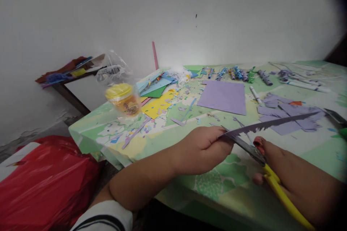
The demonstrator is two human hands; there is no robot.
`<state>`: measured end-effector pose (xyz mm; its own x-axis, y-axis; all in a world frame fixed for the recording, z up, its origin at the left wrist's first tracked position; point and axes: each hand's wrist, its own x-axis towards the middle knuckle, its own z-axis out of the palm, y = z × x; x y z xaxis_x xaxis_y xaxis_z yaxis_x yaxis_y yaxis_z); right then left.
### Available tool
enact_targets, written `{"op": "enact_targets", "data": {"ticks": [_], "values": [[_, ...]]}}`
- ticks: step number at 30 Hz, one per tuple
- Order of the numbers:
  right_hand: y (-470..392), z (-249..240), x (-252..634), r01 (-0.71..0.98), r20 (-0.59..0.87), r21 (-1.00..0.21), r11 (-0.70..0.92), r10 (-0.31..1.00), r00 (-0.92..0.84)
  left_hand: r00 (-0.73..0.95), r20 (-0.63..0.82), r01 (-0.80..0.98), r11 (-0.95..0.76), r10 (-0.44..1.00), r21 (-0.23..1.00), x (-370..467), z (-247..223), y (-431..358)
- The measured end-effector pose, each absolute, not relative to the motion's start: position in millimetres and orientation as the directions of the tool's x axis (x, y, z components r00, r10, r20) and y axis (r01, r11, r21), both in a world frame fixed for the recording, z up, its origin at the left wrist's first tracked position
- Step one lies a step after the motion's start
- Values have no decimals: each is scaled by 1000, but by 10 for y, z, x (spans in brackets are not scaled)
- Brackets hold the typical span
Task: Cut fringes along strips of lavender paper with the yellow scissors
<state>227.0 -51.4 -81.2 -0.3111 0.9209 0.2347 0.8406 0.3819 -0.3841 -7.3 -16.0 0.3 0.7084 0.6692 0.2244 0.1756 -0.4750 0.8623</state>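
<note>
My left hand [208, 149] is closed on one end of a long purple paper strip [271, 123] whose lower edge is cut into a ragged fringe. The strip stretches out to the right above the table. In my right hand [273, 166] is a pair of scissors [282, 195] with yellow handles, its metal blades pointing left toward my left hand. The blades are parted and lie close beside the strip; whether they touch it I cannot tell. Beyond my hands lies a purple paper sheet [223, 97], with several cut purple pieces [287, 124] to its right.
A plastic-wrapped cup with a yellow lid [120, 92] stands at the table's left. Coloured sheets [157, 106], white string [180, 75], a marker [255, 94] and fringed paper rolls [238, 73] lie farther back. Paper scraps litter the cloth. A red plastic bag [54, 184] is at lower left.
</note>
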Motion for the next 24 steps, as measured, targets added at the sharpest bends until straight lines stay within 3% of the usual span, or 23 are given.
{"op": "enact_targets", "data": {"ticks": [16, 24], "values": [[-486, -794, 2249, 822, 230, -449, 351, 934, -274, 699, 142, -3, -196, 701, 981, -73, -66, -112], [-496, -651, 2233, 781, 203, -478, 402, 916, -347, 571, 228, -127, -190, 788, 974, -89, -133, -82]]}}
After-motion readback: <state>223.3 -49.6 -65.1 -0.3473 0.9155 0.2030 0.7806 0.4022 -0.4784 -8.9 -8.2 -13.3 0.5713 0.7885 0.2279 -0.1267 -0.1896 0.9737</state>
